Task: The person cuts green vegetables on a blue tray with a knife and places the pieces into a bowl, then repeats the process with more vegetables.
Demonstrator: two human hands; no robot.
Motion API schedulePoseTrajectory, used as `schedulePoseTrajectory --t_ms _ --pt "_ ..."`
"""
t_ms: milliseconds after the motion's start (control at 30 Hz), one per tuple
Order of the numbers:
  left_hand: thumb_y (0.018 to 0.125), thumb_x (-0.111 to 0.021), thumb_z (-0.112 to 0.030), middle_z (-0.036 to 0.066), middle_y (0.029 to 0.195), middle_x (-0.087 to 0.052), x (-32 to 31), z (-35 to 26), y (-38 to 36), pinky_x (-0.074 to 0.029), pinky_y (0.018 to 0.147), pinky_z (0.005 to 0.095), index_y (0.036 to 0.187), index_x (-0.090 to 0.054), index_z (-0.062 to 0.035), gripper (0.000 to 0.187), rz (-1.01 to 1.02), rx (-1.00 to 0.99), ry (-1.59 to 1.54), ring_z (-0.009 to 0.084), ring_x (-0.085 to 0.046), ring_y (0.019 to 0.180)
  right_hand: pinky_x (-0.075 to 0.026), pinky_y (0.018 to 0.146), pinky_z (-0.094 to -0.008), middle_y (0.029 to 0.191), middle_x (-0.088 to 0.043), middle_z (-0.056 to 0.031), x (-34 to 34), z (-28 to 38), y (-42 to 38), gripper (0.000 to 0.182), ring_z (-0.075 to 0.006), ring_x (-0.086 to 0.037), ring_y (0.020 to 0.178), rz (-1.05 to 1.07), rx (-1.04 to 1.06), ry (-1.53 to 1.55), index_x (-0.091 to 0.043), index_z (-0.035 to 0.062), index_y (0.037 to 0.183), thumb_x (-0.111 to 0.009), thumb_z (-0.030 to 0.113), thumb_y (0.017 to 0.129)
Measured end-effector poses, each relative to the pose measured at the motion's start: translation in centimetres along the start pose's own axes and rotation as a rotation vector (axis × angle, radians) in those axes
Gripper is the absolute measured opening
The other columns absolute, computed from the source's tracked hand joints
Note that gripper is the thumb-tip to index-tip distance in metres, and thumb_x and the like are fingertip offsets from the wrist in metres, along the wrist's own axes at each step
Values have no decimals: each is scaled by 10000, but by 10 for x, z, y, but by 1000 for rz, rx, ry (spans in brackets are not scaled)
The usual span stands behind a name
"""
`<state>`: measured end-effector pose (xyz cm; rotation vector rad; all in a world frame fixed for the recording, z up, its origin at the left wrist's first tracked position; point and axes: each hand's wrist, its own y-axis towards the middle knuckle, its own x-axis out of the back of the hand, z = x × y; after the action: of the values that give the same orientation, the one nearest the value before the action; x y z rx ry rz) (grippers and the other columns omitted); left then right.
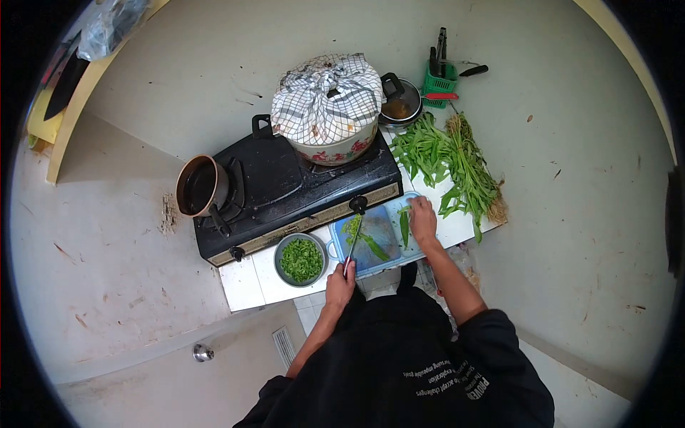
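My left hand [340, 284] is wrapped round the handle of a knife [352, 246], whose blade points away from me over a blue cutting board [376, 220]. Chopped green bits [352, 225] and a cut leaf [374, 247] lie beside the blade. At the board's right side, my right hand [422, 220] has its fingers closed at the top end of a long green leaf [404, 227]; the fingertips are partly hidden. Left of the board stands a grey bowl [279, 277] holding finely chopped greens [300, 260].
Behind the board is a black gas stove [267, 175] with a cloth-wrapped pot [332, 146] and a small saucepan [203, 187]. Rooted leafy greens [464, 167] lie on the white tiled counter [246, 284] at right. A green basket [439, 89] holds utensils near a lidded pan [402, 103].
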<state>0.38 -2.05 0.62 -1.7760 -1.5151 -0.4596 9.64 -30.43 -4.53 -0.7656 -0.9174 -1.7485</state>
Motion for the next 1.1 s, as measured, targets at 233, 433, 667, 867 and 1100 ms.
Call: schedulePoseTrajectory --t_ms 233,433,667,867,1100 --pt "1010 -518 -431 298 755 -656 -2 7 -4 -504 665 544 966 -629 10 457 -17 -15 -15 490 -653 750 -498 865 -446 1071 -670 -119 -13 -23 25 214 -318 -635 1030 352 29 -153 -697 91 1063 -677 99 850" --pt "1006 -525 -419 297 766 -662 0 15 -9 -509 679 550 984 -634 11 445 -20 5 -29 489 -656 759 -532 793 -415 982 -668 -184 -18 -33 18 275 -364 -656 866 80 -82 216 -698 38 1115 -625 3 852" --pt "1006 -521 -426 295 763 -660 -1 17 -6 -509 686 548 970 -627 9 449 -14 8 -28 497 -651 757 -504 843 -291 1026 -721 -106 -3 -27 5 211 -149 -660 949 101 -315 684 -699 17 1123 -663 67 921" --pt "1007 -520 -431 290 751 -657 2 9 -3 -507 677 545 964 -621 8 452 3 -16 -31 490 -653 754 -505 834 -279 979 -743 -99 35 8 2 136 -160 -676 905 -76 -343 705 -702 -12 1016 -676 83 922" --pt "1005 -528 -424 291 751 -658 -1 18 0 -506 669 544 954 -623 9 446 26 7 -29 485 -655 753 -517 783 -312 970 -726 -94 45 64 -46 108 -237 -690 884 -47 -102 554 -719 51 970 -687 31 869"
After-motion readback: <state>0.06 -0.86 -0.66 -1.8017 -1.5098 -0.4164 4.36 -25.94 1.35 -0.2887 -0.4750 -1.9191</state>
